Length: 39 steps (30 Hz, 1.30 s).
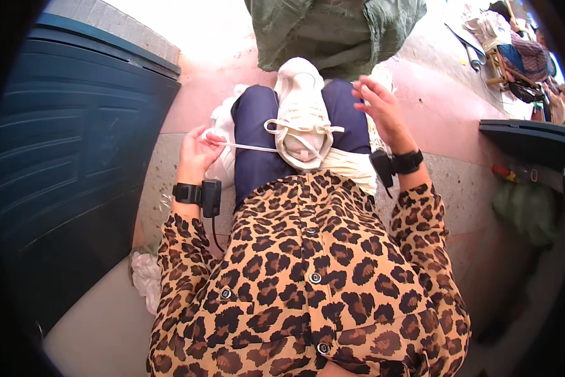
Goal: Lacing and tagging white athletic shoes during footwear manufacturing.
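Note:
A white lace-up sneaker (300,100) rests between my thighs, its toe pointing away and its ankle opening near my shirt. Loops of its white lace (282,125) lie loosely over the tongue. At the left, my left hand (201,149) pinches a thin white strand (251,147), which runs taut to the side of the shoe. Raised to the right of the shoe, my right hand (383,108) has its fingers partly bent and apart. I see nothing held in it. White cloth (351,166) lies across my lap beside the shoe's opening.
A dark blue panelled door-like board (87,125) stands close on the left. Ahead sits a large green sack (339,34). Crumpled white material (145,279) lies at the lower left. A dark ledge (524,131) and a heap of cloth-covered things (515,53) are at the right.

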Tool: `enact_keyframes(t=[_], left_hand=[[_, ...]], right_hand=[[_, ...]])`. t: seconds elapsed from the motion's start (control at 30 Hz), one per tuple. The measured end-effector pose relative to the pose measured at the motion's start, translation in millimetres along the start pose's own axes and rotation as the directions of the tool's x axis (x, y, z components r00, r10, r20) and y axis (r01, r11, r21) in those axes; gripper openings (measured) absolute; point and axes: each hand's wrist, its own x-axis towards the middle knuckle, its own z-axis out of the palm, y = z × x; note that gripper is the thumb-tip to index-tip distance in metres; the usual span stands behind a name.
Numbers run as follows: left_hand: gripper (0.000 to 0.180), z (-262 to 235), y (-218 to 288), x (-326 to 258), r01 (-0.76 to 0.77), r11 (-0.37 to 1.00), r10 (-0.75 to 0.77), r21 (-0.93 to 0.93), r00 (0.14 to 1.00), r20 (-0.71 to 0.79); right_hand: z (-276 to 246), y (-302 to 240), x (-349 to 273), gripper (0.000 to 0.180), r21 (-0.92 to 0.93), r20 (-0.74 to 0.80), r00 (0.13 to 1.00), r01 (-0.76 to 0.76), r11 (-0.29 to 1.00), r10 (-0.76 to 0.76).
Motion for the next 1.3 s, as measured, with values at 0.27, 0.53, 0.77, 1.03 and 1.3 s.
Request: enact_keyframes(t=[0.27,0.53,0.77,1.03,1.3], left_hand=[[0.011,102,50,-90,-0.386,0.775,0.179,0.500,0.894,0.411],[0.014,188,63,-188,-0.738,0.406,0.366,0.539,0.671,0.644],[0.017,213,86,-255,-0.872,0.224,0.445,0.435,0.489,0.750],[0.035,194,75,-290,-0.941,0.184,0.371,0.283,0.333,0.867],[0.037,165,60,-318,-0.957,0.203,0.399,0.208,0.275,0.875]], right_hand=[[29,33,-5,0.060,-0.157,0.147,0.943,-0.275,0.949,0.298],[77,23,3,0.061,-0.030,0.128,0.942,-0.308,0.951,0.309],[119,43,-38,0.044,-0.091,0.604,0.784,0.248,0.964,-0.145],[19,44,61,0.028,0.339,-0.215,0.950,0.289,0.895,-0.225],[-8,95,156,0.019,0.418,0.165,0.985,-0.114,0.901,0.048]])
